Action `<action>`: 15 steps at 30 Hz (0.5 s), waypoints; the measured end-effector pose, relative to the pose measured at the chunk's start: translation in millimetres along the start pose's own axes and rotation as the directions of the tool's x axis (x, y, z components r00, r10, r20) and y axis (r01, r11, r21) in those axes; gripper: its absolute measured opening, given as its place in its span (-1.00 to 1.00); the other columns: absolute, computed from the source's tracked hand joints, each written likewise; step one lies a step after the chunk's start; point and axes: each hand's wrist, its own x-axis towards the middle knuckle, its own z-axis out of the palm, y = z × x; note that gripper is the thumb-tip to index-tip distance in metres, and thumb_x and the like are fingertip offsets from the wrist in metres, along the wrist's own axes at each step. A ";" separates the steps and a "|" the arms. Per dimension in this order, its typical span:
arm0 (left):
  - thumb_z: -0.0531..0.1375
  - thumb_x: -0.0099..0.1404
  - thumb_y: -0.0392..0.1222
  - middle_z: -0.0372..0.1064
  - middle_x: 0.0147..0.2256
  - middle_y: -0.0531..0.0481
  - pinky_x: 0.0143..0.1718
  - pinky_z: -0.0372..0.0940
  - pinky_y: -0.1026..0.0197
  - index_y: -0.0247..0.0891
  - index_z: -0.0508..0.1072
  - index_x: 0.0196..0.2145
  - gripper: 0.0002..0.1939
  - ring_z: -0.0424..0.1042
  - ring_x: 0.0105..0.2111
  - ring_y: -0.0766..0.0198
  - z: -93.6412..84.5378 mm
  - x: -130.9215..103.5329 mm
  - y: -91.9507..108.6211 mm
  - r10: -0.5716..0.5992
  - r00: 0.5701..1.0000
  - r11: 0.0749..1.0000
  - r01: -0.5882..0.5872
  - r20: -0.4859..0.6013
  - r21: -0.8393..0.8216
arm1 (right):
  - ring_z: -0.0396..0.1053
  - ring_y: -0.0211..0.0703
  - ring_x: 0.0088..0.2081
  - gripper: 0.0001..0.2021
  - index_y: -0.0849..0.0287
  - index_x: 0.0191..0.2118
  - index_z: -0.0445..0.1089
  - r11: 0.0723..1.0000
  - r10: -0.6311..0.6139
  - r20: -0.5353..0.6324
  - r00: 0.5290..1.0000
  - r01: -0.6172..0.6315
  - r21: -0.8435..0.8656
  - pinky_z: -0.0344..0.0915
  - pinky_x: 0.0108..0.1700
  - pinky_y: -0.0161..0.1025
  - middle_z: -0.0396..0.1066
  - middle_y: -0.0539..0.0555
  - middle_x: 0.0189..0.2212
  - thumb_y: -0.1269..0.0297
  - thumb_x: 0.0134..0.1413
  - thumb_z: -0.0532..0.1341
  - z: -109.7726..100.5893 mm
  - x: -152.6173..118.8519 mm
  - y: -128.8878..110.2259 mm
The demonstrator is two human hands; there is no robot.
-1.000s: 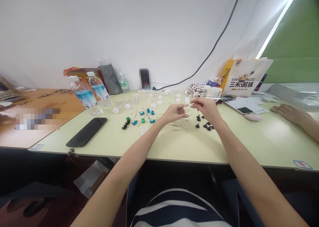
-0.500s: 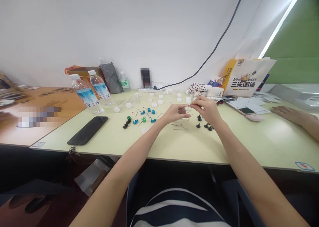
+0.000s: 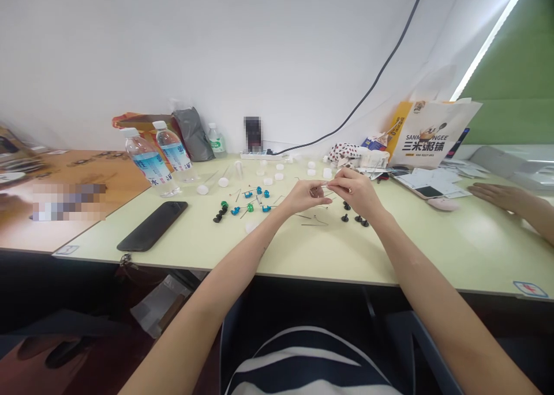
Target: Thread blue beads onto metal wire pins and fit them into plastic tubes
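Observation:
My left hand (image 3: 309, 196) and my right hand (image 3: 352, 188) meet fingertip to fingertip above the pale table (image 3: 311, 256). Both are closed in a pinch around something small and thin, too fine to name. Below and left of them lie several small blue parts (image 3: 266, 208), a green part (image 3: 250, 208) and a row of black pieces (image 3: 217, 217). Thin bent metal rods (image 3: 315, 224) rest under my hands. Black knob-like pieces with stems (image 3: 345, 218) stand just below my right hand. White round caps (image 3: 268, 181) are scattered farther back.
A black phone (image 3: 153, 226) and two water bottles (image 3: 151, 163) occupy the left side. At the back right stands a paper bag (image 3: 422, 134), near papers and a pink mouse (image 3: 444, 204). Another person's hand (image 3: 491, 196) rests at the right. A black cable (image 3: 372, 86) hangs along the wall.
My right fingertips have shifted very slightly left, toward my left hand. Both hands keep their pinch; the things on the table have not moved.

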 end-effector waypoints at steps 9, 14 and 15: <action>0.24 0.01 0.00 0.13 -0.56 0.09 -0.48 0.07 0.33 -0.35 0.46 -0.26 -0.60 0.09 -0.55 0.42 -0.4 0.3 -0.3 0.010 1.000 1.000 -0.011 0.019 0.012 | 0.26 -0.22 -0.42 -0.80 0.13 -0.31 0.45 1.000 0.000 0.018 1.000 0.000 0.008 0.19 -0.38 -0.26 0.30 0.07 -0.42 0.28 0.16 0.07 1.0 0.3 2.2; 0.22 0.04 -0.01 0.13 -0.55 0.09 -0.47 0.08 0.32 -0.33 0.45 -0.24 -0.62 0.09 -0.54 0.41 -0.3 0.0 -0.2 0.012 0.999 0.998 -0.014 0.048 0.054 | 0.25 -0.23 -0.44 -0.78 0.15 -0.32 0.45 1.000 -0.025 0.028 0.999 0.025 0.002 0.18 -0.40 -0.27 0.29 0.07 -0.43 0.29 0.16 0.06 3.7 -0.1 4.1; 0.22 0.04 -0.02 0.13 -0.55 0.09 -0.47 0.08 0.33 -0.33 0.44 -0.26 -0.64 0.09 -0.54 0.41 -0.1 -0.1 0.0 0.020 0.998 0.998 -0.023 0.055 0.055 | 0.25 -0.23 -0.44 -0.78 0.15 -0.33 0.45 0.999 -0.032 0.034 0.999 0.032 -0.001 0.18 -0.41 -0.28 0.29 0.07 -0.43 0.28 0.16 0.06 4.5 -0.2 4.4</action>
